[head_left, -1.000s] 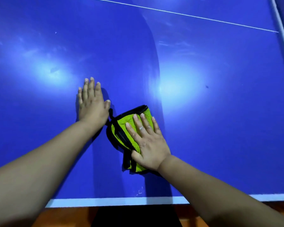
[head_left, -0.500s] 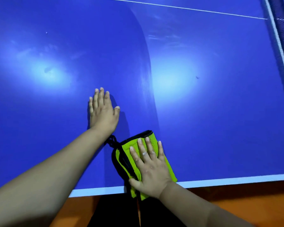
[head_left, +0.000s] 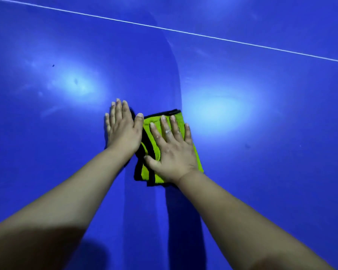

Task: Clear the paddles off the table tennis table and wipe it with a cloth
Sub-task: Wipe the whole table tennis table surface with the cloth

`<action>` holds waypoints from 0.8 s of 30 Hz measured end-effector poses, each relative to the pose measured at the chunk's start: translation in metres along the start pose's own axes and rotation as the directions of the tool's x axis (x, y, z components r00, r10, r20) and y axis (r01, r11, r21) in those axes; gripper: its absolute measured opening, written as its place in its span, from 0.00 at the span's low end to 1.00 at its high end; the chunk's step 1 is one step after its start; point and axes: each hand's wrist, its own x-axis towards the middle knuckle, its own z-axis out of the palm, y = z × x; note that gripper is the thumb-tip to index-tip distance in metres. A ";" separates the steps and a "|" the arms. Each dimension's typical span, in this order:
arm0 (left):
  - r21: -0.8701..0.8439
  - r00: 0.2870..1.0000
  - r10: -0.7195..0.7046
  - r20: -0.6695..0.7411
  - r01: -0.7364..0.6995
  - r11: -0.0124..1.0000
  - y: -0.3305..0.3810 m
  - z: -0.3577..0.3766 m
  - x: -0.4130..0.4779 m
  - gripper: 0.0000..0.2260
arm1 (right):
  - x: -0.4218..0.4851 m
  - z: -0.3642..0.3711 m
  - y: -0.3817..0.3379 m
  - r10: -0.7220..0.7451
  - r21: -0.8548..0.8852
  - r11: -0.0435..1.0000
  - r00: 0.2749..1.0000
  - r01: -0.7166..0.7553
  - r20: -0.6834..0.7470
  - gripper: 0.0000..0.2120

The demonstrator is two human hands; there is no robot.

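step: wiping, by my read | cloth (head_left: 154, 119) — folded, green with black edging, flat on the blue bench (head_left: 261, 133) | right hand (head_left: 172, 151): fingers straight and spread, palm pressing the cloth, gripping nothing | left hand (head_left: 122, 131): flat on bare bench just beside the cloth | handling: likely soft, light, prone to bunching — press its middle | paddles: none in view

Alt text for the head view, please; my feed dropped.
The right hand presses a folded lime-green cloth with black trim flat on the blue table tennis table. The left hand rests flat on the table beside it.
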 end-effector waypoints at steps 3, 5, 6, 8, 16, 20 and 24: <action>-0.004 0.994 -0.109 0.000 0.109 0.994 0.018 0.008 0.020 0.31 | 0.063 -0.018 0.027 0.004 -0.009 1.000 1.000 -0.004 -0.021 0.39; 0.077 0.986 -0.169 0.014 0.168 0.983 0.028 0.014 0.027 0.32 | 0.102 -0.028 0.042 -0.006 -0.019 1.000 0.999 0.005 -0.048 0.38; 0.119 0.982 -0.188 0.028 0.183 0.976 0.031 0.016 0.030 0.33 | 0.121 -0.033 0.049 -0.016 -0.028 0.999 0.998 0.015 -0.053 0.38; 0.178 0.974 -0.217 0.071 0.202 0.963 0.033 0.017 0.035 0.35 | 0.159 -0.043 0.061 -0.039 -0.041 0.999 0.997 0.036 -0.065 0.38; 0.324 0.935 -0.277 0.219 0.199 0.925 0.036 0.011 0.040 0.58 | 0.274 -0.077 0.098 -0.111 -0.078 0.991 0.992 0.106 -0.065 0.34; 0.338 0.926 -0.282 0.252 0.189 0.922 0.038 0.008 0.040 0.60 | 0.294 -0.087 0.117 -0.160 -0.098 0.983 0.986 0.155 -0.045 0.32; 0.329 0.927 -0.278 0.254 0.187 0.926 0.039 0.006 0.038 0.59 | 0.290 -0.089 0.122 -0.112 -0.049 0.993 0.993 0.110 -0.041 0.32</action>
